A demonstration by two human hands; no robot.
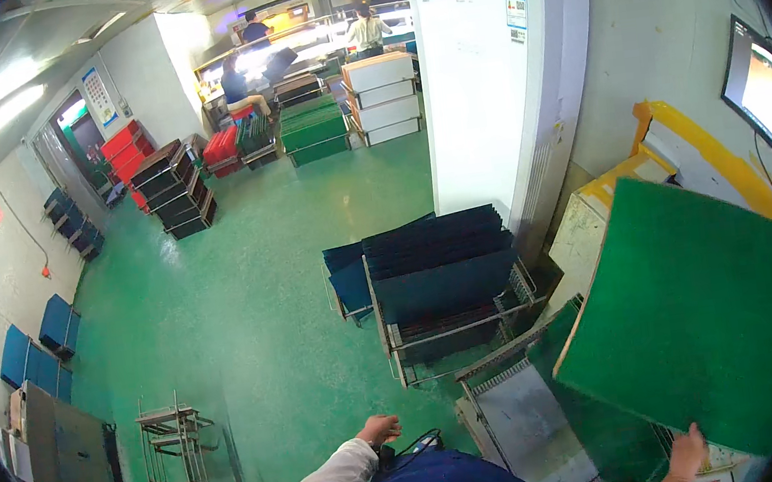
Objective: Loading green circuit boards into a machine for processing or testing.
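A large flat green panel (700, 319) is held up at the right, tilted, with my right hand (685, 454) gripping its lower edge between thumb and fingers. Below the panel's left corner is a metal rack (525, 420) with a grey sheet and another green panel in it. My left hand (379, 429) hangs in front of my body over the floor, its fingers curled in and nothing visible in them. Next to its wrist is a thin black cord (423, 440).
Wire racks of dark blue panels (448, 281) stand ahead, beside a tall white air conditioner (474, 98). An empty metal frame (177, 455) is at left. Farther off are stacked black crates (175, 189) and green panels (311, 128). A screen (764, 93) hangs at right. People work at the back.
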